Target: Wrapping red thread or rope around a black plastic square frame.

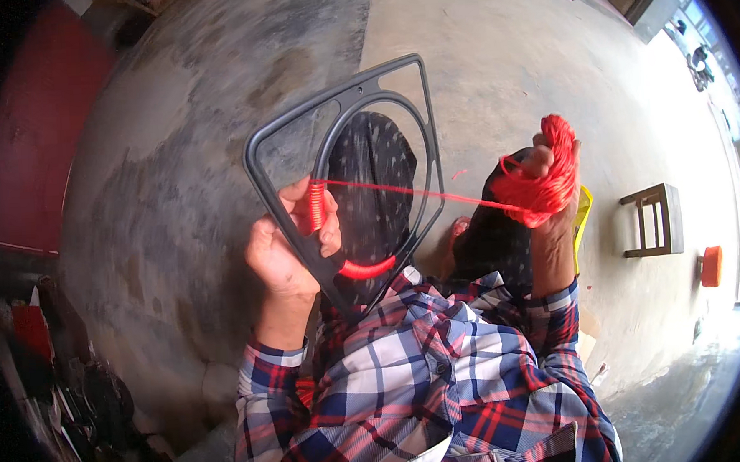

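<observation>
My left hand (283, 248) grips a black frame (255, 153), four-cornered with a round ring inside it, held tilted above my lap. Red cord is wound in tight turns (317, 207) on the ring beside my left fingers, and another red wrapped stretch (368, 269) covers the ring's lower part. From the upper winding a single red strand (410, 190) runs taut across the ring's opening to my right hand (540, 162). That hand is closed around a thick bundle of red cord (544, 190), raised off to the right.
On the right stands a small wooden stool (652, 220), with an orange object (712, 267) beyond it. Something yellow (585, 220) shows behind my right wrist. Dark clutter (77, 397) lies at the lower left, below a red panel (39, 139). The floor (479, 75) is bare concrete.
</observation>
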Demonstrator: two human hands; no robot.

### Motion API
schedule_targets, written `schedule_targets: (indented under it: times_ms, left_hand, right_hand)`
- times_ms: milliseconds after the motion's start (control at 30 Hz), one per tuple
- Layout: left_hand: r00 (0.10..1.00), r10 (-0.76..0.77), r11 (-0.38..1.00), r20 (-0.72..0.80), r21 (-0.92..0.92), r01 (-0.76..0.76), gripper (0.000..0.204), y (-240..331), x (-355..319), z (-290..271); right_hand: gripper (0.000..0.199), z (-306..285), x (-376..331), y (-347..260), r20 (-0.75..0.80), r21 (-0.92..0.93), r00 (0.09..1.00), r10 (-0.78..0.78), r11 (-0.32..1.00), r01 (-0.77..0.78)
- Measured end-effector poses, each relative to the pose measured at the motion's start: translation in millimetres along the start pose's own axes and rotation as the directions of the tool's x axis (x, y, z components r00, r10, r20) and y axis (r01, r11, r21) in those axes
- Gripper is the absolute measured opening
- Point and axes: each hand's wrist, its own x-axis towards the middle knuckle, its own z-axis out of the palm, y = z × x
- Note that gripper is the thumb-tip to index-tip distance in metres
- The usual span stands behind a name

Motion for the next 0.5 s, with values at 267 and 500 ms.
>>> schedule_targets:
  times_ms: [267,500]
  left_hand:
    - [0.966,-0.258,0.966,-0.019,-0.021,0.258,0.041,11,5,-12]
    - [0.981,-0.190,0.972,-0.046,0.134,0.194,0.041,11,4,9]
  right_hand:
    - [0.033,-65,-39,43,-0.354,-0.920,0.934,-0.046,0.198,-0.339]
    - [0.045,-27,-44,80,-0.341,-0.527,0.917,0.206,-0.850,-0.005]
